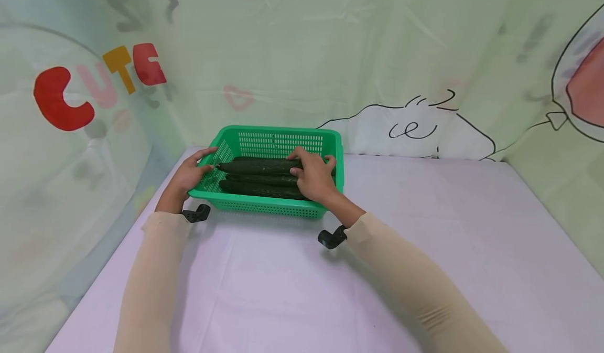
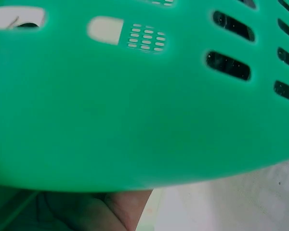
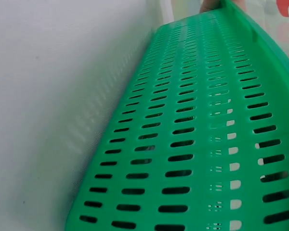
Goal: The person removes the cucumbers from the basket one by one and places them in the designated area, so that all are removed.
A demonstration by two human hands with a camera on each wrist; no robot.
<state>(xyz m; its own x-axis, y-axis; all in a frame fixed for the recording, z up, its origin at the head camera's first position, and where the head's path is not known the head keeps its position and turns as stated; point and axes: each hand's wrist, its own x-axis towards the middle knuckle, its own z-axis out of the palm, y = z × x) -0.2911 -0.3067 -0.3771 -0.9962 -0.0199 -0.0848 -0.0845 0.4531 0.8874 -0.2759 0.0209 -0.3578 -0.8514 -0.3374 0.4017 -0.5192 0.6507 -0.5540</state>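
A green plastic basket (image 1: 264,206) stands on the table with several long dark green cucumbers lying lengthwise inside it. My left hand (image 1: 187,175) holds the basket's left end, thumb and fingers over the rim. In the left wrist view the basket wall (image 2: 106,120) fills most of the picture, and part of the left hand (image 2: 118,209) shows below its edge. Reaching in over the near right side, my right hand (image 1: 313,177) grips the upper cucumber (image 1: 257,167) near its right end. Its slotted side wall (image 3: 183,120) hides the right hand in the right wrist view.
A pale lilac cloth covers the table (image 1: 283,285). Behind the basket hangs a light green printed curtain (image 1: 377,43), with another curtain side at the left. Each wrist wears a small black camera, one of them the right wrist camera (image 1: 332,237).
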